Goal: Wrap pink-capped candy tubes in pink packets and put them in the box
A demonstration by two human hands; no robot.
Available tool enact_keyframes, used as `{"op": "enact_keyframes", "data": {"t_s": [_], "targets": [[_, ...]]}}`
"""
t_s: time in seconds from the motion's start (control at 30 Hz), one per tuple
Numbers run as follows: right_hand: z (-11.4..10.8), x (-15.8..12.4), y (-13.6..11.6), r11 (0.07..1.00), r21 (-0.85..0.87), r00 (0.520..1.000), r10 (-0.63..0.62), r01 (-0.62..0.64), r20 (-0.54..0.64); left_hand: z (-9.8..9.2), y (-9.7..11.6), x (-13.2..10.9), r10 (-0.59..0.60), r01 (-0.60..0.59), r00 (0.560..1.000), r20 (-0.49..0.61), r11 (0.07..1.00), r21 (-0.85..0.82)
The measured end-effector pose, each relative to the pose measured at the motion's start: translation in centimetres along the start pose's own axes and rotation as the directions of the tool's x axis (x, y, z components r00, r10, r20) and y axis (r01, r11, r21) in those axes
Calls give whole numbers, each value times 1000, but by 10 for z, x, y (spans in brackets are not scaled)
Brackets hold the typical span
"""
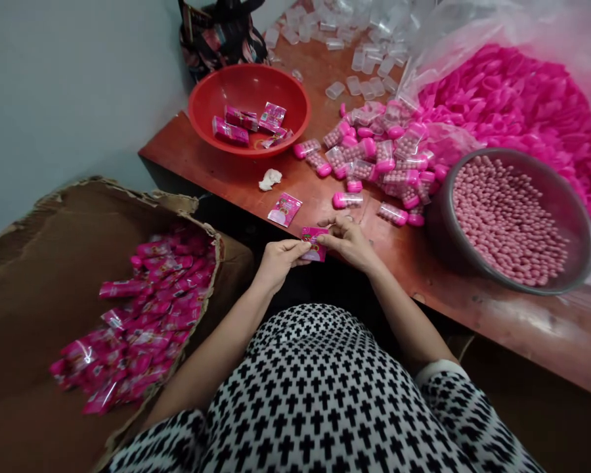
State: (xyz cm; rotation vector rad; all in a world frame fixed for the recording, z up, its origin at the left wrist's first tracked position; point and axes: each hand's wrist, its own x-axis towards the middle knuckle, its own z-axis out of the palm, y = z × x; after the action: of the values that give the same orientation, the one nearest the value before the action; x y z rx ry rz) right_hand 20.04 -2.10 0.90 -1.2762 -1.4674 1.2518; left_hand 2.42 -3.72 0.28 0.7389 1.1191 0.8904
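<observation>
Between my two hands, at the table's front edge, is a small pink printed packet. My left hand pinches its left side with thumb and fingers. At its right side, my right hand grips the packet with the thumb on its face. A second flat pink packet lies on the table just beyond my hands. Behind that sits a crumpled white scrap. Filled clear tubes with pink caps lie in a pile to the right of it.
A red bowl with several pink packets stands at the back left. A grey tub of pink beads is at right, before a bag of pink caps. Clear empty tubes lie behind. Below left, a cardboard box holds pink packets.
</observation>
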Motion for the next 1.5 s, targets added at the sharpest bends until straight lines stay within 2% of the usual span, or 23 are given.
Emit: {"op": "enact_keyframes", "data": {"t_s": [0.03, 0.07, 0.13, 0.17, 0.23, 0.27, 0.33, 0.4, 0.43, 0.5, 0.57, 0.6, 0.63, 0.67, 0.73, 0.8, 0.87, 1.0, 1.2, 1.33, 1.43, 1.5], "targets": [[-8, 3, -2, 983, -176, 998, -56, 51, -22, 1, 0, -1, -13, 13, 1000, -16, 1000, -17], [-17, 8, -5, 923, -375, 992, -115, 88, -49, 3, 1, -2, -22, 20, 999, -38, 999, -37], [-33, 19, -10, 673, -735, 979, -193, 81, -69, 6, 1, -4, -45, 35, 995, -91, 994, -103], [-41, 25, -11, 533, -845, 980, -190, 55, -56, 8, 0, -5, -62, 44, 991, -117, 988, -147], [-52, 35, -10, 315, -949, 990, -140, 19, -26, 9, 0, -5, -99, 59, 983, -154, 968, -243], [-56, 38, -8, 251, -968, 993, -118, 21, -9, 9, 0, -4, -116, 64, 980, -164, 954, -294], [-60, 43, -4, 196, -980, 993, -113, 42, 20, 9, 1, -1, -140, 61, 975, -173, 915, -398], [-62, 43, -1, 239, -969, 988, -152, 64, 27, 9, 3, 4, -158, 46, 970, -185, 867, -496], [-62, 42, 1, 306, -949, 984, -180, 75, 20, 9, 5, 6, -163, 35, 967, -195, 845, -533], [-60, 36, 3, 539, -836, 977, -211, 105, -14, 13, 8, 9, -147, 6, 968, -205, 824, -566], [-51, 26, 6, 831, -548, 983, -165, 96, -78, 20, 10, 11, -72, -48, 978, -197, 839, -542], [-45, 20, 8, 938, -341, 988, -109, 65, -110, 24, 11, 12, -22, -79, 982, -188, 853, -516], [-37, 14, 9, 992, -122, 990, -42, 26, -134, 29, 11, 13, 25, -108, 984, -174, 867, -486], [-28, 7, 10, 997, 78, 989, 21, -10, -145, 33, 10, 13, 64, -131, 985, -160, 881, -455], [-9, -5, 10, 929, 364, 981, 122, -60, -148, 41, 7, 15, 104, -154, 984, -146, 907, -391], [6, -13, 5, 847, 519, 971, 203, -112, -123, 45, 4, 16, 136, -184, 976, -169, 932, -313], [16, -17, -3, 784, 602, 963, 256, -155, -86, 46, 2, 16, 210, -254, 951, -226, 949, -187], [21, -13, -22, 722, 672, 959, 278, -164, -64, 47, 7, 11, 374, -366, 896, -239, 927, 81], [23, -2, -28, 670, 727, 910, 382, -152, -161, 50, 9, 3, 431, -395, 883, -188, 896, 201], [22, 2, -20, 722, 691, 882, 353, -45, -311, 53, -1, 2, 437, -399, 890, -130, 885, 240], [23, 6, -14, 768, 640, 876, 296, 18, -380, 57, -6, 0, 440, -405, 890, -121, 884, 232], [23, 9, -11, 773, 633, 863, 290, 43, -413, 58, -5, 0, 407, -383, 905, -123, 906, 184]]}}
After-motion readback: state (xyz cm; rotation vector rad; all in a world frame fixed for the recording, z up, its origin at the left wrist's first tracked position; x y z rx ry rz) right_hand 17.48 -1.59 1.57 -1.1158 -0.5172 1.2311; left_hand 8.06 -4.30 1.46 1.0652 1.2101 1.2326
